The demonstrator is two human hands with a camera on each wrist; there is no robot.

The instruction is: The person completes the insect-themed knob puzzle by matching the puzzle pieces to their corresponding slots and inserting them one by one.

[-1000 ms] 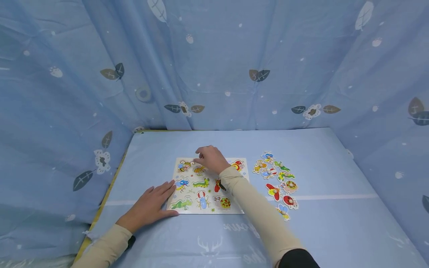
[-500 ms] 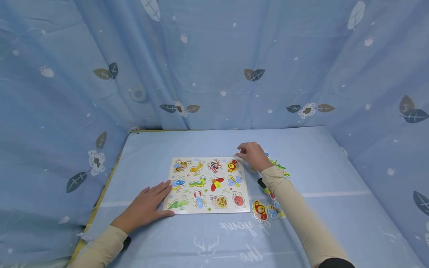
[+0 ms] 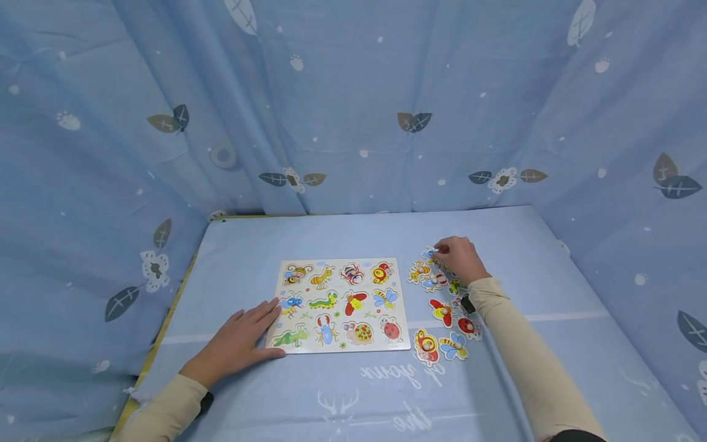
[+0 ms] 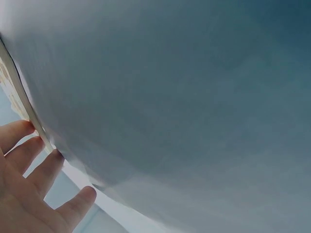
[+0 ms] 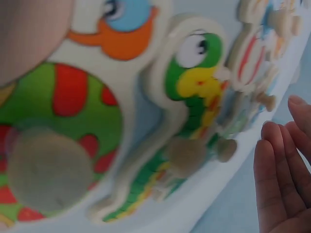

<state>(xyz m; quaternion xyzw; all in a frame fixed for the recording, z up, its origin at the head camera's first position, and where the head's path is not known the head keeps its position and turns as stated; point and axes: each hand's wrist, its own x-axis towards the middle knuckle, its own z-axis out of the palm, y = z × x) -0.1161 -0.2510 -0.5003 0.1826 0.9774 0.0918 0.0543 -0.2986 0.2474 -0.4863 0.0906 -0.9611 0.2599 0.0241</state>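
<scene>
Two beige sleeves (image 3: 166, 408) reach in over a light blue cloth (image 3: 265, 399). Nearest is the left hand (image 3: 234, 344), its fingers straight and spread, gripping nothing; the fingertips rest at the left edge of the puzzle board (image 3: 338, 287), just as half a second ago. The board lies flat to this hand's right, bearing twelve creature pictures in three rows.

Past the board, on the near side of the right hand, a red-and-yellow piece (image 3: 426, 347) and a blue-winged piece (image 3: 454, 347) lie side by side. Farther out, below the right hand, are the ladybird piece (image 3: 467, 327), hidden by the forearm half a second ago, and the red-winged piece (image 3: 441, 312). Close under the right wrist sit a snail piece (image 5: 63, 107) and a caterpillar piece (image 5: 194, 102), both with round knobs. The beetle piece (image 3: 433, 282), now uncovered, and the orange piece (image 3: 420, 271) lie just left of the right hand.

The right hand (image 3: 461, 259) has moved from above the board to the far end of the loose pieces. Its fingers are bent toward the thumb, beside a blue piece (image 3: 428, 253); whether they hold anything cannot be told.

Beyond both hands hangs a blue curtain (image 3: 342, 73) printed with leaves.
</scene>
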